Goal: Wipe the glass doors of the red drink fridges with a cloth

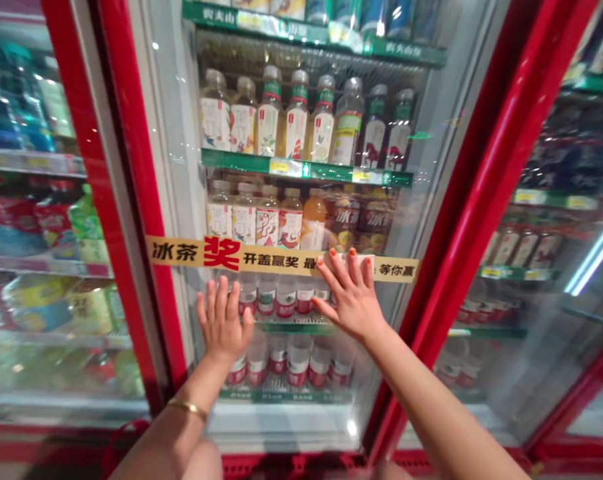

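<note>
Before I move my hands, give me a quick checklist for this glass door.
1. Left hand free: ok, fingers extended, no held item visible.
2. Right hand free: ok, fingers spread, no held item visible.
3. Palms touching the glass door: cannot tell, backs of the hands face the camera.
4. Banner strip fully readable: not ok, right hand covers some lettering.
5. Bottles on the shelf above the banner upright: ok.
</note>
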Tool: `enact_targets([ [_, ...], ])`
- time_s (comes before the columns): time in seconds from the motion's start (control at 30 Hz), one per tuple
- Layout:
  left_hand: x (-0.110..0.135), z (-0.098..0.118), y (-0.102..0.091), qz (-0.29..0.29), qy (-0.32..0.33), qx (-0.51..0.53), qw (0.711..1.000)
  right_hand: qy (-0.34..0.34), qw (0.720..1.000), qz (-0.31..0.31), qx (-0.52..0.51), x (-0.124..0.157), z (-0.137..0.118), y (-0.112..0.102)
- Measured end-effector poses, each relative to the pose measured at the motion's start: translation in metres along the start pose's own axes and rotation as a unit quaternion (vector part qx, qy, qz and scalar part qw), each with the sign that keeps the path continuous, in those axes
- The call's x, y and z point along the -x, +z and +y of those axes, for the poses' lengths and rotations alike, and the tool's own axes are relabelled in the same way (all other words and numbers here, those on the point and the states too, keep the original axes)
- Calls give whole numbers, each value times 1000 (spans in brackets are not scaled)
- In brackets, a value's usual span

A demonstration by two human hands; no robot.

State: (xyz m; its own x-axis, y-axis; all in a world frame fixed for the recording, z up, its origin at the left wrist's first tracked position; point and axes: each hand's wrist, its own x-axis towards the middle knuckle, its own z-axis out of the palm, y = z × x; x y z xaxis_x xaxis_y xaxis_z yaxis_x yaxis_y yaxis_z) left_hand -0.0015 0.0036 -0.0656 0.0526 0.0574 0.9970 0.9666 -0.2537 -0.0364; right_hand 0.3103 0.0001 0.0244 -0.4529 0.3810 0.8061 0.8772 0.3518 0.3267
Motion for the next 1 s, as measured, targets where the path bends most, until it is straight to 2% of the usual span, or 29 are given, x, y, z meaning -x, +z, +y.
enact_targets([
  [0.07, 4, -2, 1, -13, -8, -9, 1000, 0, 1000, -25, -10, 5, 6, 1],
  [0.13, 5, -2, 0, -14, -6, -13, 1000, 16, 1000, -21, -9, 15, 15, 3],
  [0.3, -3, 3, -6, 9, 12, -26, 1000, 139, 986, 88, -3, 33, 36, 16],
  [0.37, -5, 5, -7, 16, 16, -36, 999, 157, 979, 127, -15, 32, 37, 20],
  [0.47, -5, 7, -6, 13, 12, -53, 998, 143, 976, 158, -40, 34, 37, 22],
  [0.63, 1, 5, -3, 5, -1, -66, 998, 77, 984, 156, -40, 56, 47, 28],
  [0.8, 4, 1, -1, -15, -4, -72, 997, 81, 985, 155, -12, 69, 56, 35],
  [1.0, 8, -2, -1, -37, -14, -66, 997, 73, 986, 152, 1, 65, 56, 38],
])
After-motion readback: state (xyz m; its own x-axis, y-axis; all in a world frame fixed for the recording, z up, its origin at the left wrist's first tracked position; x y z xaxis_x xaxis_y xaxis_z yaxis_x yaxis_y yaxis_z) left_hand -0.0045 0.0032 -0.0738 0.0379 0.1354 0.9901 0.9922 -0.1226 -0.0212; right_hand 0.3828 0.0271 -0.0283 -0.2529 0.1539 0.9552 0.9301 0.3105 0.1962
